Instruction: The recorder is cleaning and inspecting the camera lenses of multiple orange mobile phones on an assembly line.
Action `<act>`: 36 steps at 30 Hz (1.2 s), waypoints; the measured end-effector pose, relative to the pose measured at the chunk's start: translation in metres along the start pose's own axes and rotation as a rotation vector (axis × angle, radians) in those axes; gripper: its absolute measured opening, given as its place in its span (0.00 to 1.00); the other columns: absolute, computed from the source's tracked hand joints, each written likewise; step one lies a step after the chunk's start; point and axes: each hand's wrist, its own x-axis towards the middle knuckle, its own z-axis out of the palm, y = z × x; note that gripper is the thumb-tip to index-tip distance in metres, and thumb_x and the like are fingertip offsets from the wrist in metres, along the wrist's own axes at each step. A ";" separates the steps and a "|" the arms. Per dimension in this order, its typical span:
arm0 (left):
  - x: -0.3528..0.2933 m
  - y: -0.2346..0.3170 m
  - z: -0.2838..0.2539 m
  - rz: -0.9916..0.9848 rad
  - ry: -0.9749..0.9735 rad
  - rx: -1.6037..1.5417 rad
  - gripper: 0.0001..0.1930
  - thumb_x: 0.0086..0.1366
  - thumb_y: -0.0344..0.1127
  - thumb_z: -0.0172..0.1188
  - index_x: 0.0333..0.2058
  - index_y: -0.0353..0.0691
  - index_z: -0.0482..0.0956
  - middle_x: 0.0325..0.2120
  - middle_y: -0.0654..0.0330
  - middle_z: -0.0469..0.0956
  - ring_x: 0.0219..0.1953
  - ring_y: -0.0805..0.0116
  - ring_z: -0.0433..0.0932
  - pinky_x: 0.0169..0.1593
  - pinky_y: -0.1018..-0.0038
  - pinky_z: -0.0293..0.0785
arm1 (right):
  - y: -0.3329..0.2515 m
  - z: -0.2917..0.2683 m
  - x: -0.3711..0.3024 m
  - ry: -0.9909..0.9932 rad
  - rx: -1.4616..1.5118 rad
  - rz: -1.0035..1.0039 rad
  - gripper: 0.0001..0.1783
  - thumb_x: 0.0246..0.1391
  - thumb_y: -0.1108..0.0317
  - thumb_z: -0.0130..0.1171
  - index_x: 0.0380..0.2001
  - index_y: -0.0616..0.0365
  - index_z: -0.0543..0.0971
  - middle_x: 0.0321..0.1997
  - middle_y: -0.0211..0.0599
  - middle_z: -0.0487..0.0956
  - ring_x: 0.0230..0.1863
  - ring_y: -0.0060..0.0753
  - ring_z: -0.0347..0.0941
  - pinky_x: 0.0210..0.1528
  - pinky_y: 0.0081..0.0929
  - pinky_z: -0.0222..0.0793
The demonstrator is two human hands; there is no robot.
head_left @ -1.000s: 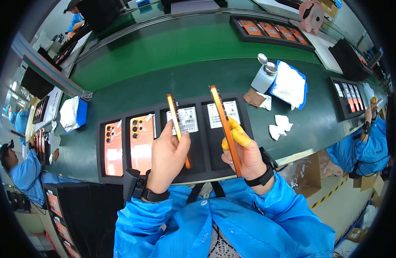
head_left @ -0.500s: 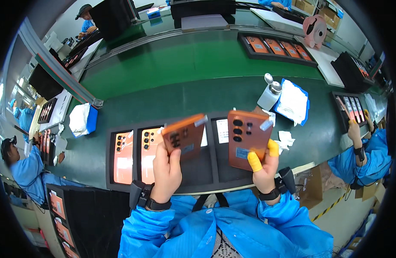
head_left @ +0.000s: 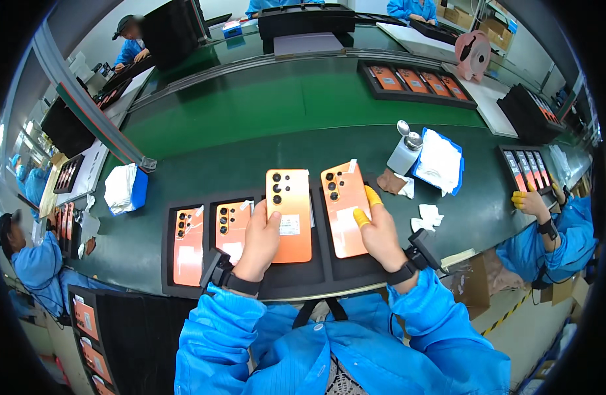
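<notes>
My left hand [head_left: 258,242] holds an orange phone [head_left: 289,212] upright, its back with the camera lenses facing me. My right hand [head_left: 378,230], with yellow finger cots on two fingers, holds a second orange phone [head_left: 343,205] the same way. Both phones hover just above a black tray [head_left: 313,271] on the dark green table. Two more orange phones [head_left: 187,236] [head_left: 233,225] lie in the tray's left slots. Black straps circle both my wrists.
A white pump bottle [head_left: 405,150] and a blue-backed white cloth pad [head_left: 438,161] lie to the right, with crumpled wipes [head_left: 428,216] nearby. A wipe box [head_left: 125,187] sits left. More phone trays [head_left: 415,82] [head_left: 525,168] rest beyond. Other workers in blue sit around the table.
Both phones turned from edge-on to back-facing and lowered toward the tray; my hands came down and closer together.
</notes>
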 end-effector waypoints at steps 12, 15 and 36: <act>-0.056 0.040 -0.087 0.274 0.337 0.612 0.16 0.64 0.28 0.53 0.50 0.31 0.70 0.33 0.54 0.69 0.31 0.65 0.71 0.37 0.69 0.72 | -0.077 -0.001 -0.036 -0.108 0.087 -0.355 0.20 0.52 0.76 0.57 0.51 0.61 0.76 0.53 0.50 0.72 0.56 0.51 0.68 0.58 0.36 0.65; -0.064 0.015 -0.137 0.111 0.446 0.936 0.15 0.63 0.32 0.55 0.47 0.31 0.73 0.29 0.50 0.71 0.29 0.56 0.72 0.35 0.62 0.70 | -0.089 0.038 -0.056 -0.322 0.010 -0.429 0.22 0.51 0.70 0.61 0.50 0.61 0.76 0.56 0.54 0.68 0.63 0.59 0.58 0.64 0.45 0.55; -0.026 0.006 -0.193 -0.276 0.411 1.285 0.28 0.66 0.54 0.48 0.23 0.32 0.80 0.24 0.40 0.78 0.32 0.39 0.78 0.37 0.53 0.73 | -0.106 0.124 -0.068 -0.327 -0.454 -0.537 0.31 0.50 0.55 0.63 0.46 0.76 0.75 0.64 0.66 0.59 0.71 0.66 0.40 0.66 0.66 0.34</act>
